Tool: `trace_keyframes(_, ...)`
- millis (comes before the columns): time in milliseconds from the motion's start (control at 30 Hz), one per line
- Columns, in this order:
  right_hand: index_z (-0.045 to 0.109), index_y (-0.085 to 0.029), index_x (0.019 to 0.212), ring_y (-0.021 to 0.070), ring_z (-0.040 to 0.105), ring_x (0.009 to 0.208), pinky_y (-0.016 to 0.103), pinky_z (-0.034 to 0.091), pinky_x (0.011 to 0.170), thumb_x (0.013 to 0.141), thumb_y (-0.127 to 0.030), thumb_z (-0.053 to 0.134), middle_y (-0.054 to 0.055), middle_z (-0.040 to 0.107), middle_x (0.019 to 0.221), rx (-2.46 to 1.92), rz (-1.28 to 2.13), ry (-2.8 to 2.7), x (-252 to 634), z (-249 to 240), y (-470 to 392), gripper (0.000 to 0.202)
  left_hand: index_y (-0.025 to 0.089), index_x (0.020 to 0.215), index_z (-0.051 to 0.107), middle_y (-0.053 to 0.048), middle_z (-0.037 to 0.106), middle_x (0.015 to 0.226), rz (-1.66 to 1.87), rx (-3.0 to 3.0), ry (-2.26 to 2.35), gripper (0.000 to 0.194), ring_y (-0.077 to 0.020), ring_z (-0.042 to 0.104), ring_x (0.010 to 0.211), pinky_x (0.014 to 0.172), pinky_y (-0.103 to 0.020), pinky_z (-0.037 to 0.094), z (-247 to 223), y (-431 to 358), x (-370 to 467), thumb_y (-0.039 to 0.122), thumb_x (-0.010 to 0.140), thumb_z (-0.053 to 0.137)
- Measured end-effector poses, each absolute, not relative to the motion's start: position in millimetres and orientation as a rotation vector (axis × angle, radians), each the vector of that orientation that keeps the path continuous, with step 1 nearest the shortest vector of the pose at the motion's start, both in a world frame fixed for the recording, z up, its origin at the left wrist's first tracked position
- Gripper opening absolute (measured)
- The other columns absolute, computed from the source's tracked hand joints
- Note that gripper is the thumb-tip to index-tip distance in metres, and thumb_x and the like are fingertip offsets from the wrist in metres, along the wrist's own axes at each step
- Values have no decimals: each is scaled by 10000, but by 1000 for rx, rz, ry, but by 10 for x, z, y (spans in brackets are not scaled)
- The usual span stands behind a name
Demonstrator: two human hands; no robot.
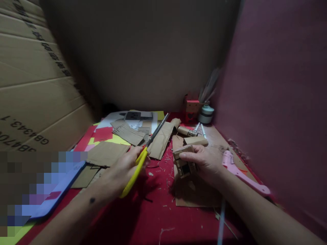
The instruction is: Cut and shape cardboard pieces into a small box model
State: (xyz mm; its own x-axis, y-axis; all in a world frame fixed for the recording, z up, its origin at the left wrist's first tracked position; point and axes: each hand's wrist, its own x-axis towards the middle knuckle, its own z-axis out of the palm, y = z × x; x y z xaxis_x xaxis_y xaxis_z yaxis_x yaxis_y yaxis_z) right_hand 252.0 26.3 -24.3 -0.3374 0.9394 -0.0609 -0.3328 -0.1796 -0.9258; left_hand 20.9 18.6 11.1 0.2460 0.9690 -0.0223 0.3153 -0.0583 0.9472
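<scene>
Head: left hand (128, 161) holds scissors (144, 153), right (205, 161) seemingly cardboard (184, 165).

Here's the left forearm (79, 207) slanting up from the lower left, dark spot (92, 200) showing, and the left hand (129, 161) curled in a grip near centre! Across the frame, the right forearm (247, 200) angles in from the lower right, the right hand (205, 163) pinching firmly, thumb (187, 156) pointing left.

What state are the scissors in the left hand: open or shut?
Shut, as far as this view shows: the blades of the scissors form one narrow strip above the left hand, no gap visible.
</scene>
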Motion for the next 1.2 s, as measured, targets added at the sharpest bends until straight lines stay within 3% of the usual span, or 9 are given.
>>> trace_keyframes(133, 699, -159, 756, 114, 615, 608, 246, 459, 601, 677, -239, 746, 16, 684, 695, -823, 1659, -1131, 2498, -238, 257, 122, 168, 775, 533, 44, 479, 534, 769, 1446, 1197, 274, -85, 407, 452, 434, -227, 282, 218, 226, 493, 347, 633, 683)
trace_keyframes(367, 680, -157, 796, 111, 588, 590, 254, 451, 581, 690, -248, 733, 1, 653, 683, -803, 1628, -1123, 2459, -253, 262, 150, 153, 777, 523, 19, 560, 664, 818, 1277, 1013, 380, -97, 501, 567, 534, -232, 391, 56, 303, 864, 191, 496, 776)
trace_keyframes(633, 650, -150, 678, 109, 542, 576, 251, 407, 543, 705, -280, 691, 5, 608, 637, -902, 1566, -1071, 2499, -266, 312, 139, 175, 844, 522, 82, 476, 543, 915, 1191, 958, 339, -38, 395, 406, 395, -179, 267, -155, 445, 806, 194, 601, 757)
trace_keyframes(733, 619, -159, 646, 107, 505, 533, 267, 405, 540, 704, -260, 677, -7, 569, 581, -918, 1535, -1021, 2500, -308, 351, 130, 172, 885, 536, 70, 496, 575, 917, 1140, 890, 347, -40, 428, 429, 402, -169, 289, -229, 495, 758, 242, 634, 765)
trace_keyframes(867, 578, -172, 616, 88, 432, 433, 264, 381, 460, 702, -261, 665, -33, 501, 513, -924, 1483, -954, 2505, -348, 390, 152, 167, 805, 506, 87, 448, 513, 811, 1140, 857, 300, -19, 344, 376, 370, -158, 222, -226, 466, 757, 270, 663, 748)
trace_keyframes(1067, 555, -168, 659, 108, 510, 428, 236, 370, 389, 618, -204, 691, -15, 567, 544, -1009, 1572, -1001, 2521, -271, 347, 146, 156, 823, 520, 83, 455, 503, 895, 1125, 947, 322, -27, 371, 379, 377, -165, 243, -160, 410, 770, 181, 604, 756)
trace_keyframes(1200, 619, -130, 748, 137, 587, 554, 266, 455, 528, 535, -117, 711, 21, 629, 647, -941, 1832, -1119, 2498, -240, 287, 232, 148, 853, 554, 63, 496, 558, 941, 1121, 957, 350, -29, 394, 398, 382, -170, 265, -140, 401, 759, 189, 583, 773)
